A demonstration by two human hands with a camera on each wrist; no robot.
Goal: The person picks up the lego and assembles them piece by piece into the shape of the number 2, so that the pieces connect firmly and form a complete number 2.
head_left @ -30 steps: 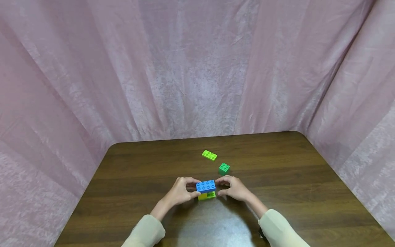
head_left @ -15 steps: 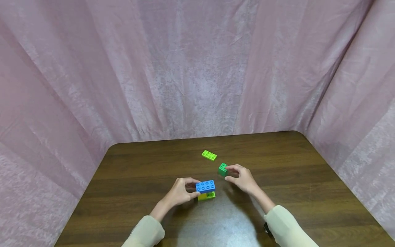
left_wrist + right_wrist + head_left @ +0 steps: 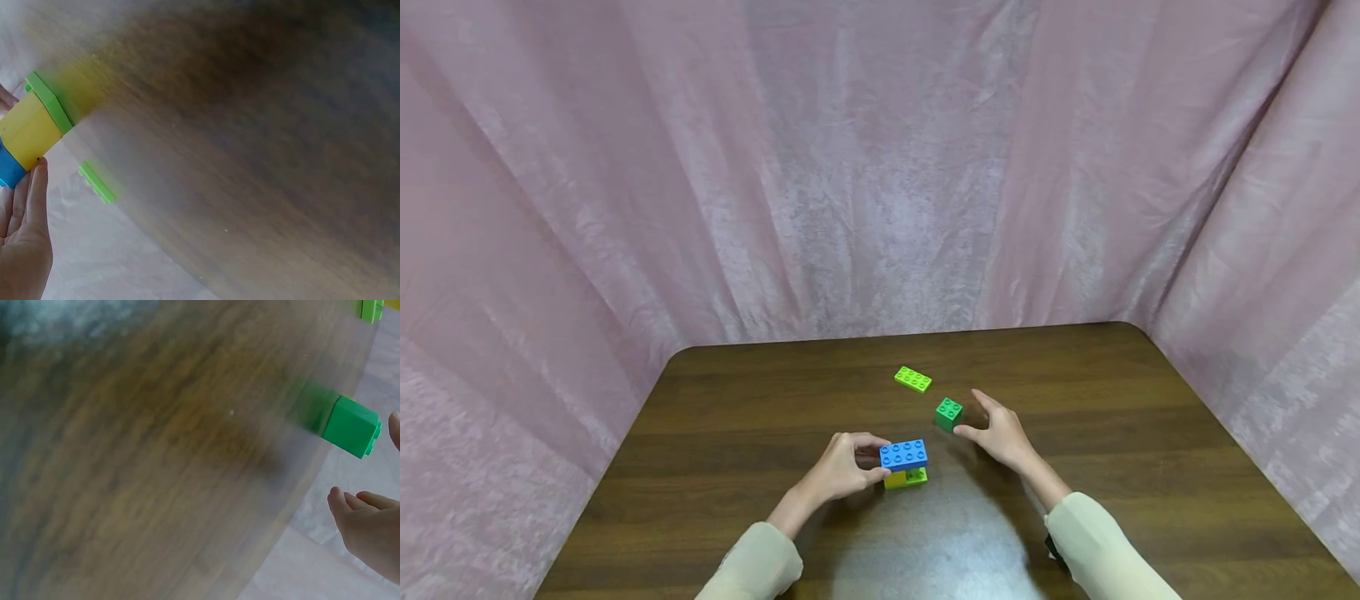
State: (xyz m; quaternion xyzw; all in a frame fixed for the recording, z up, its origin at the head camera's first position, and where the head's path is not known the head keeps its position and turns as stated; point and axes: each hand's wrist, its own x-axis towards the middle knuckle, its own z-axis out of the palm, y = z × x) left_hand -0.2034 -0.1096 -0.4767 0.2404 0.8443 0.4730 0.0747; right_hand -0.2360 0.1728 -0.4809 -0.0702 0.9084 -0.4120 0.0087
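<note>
Green cube (image 3: 948, 413) just beside spread right hand (image 3: 1000, 433), seemingly untouched, mid-table

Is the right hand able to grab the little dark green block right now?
Probably yes. The right hand is open right beside the dark green block, thumb almost touching it, with nothing between them.

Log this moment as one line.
left hand: holds blue-topped stack | right hand: open beside dark green brick, apart | lime plate: untouched
</note>
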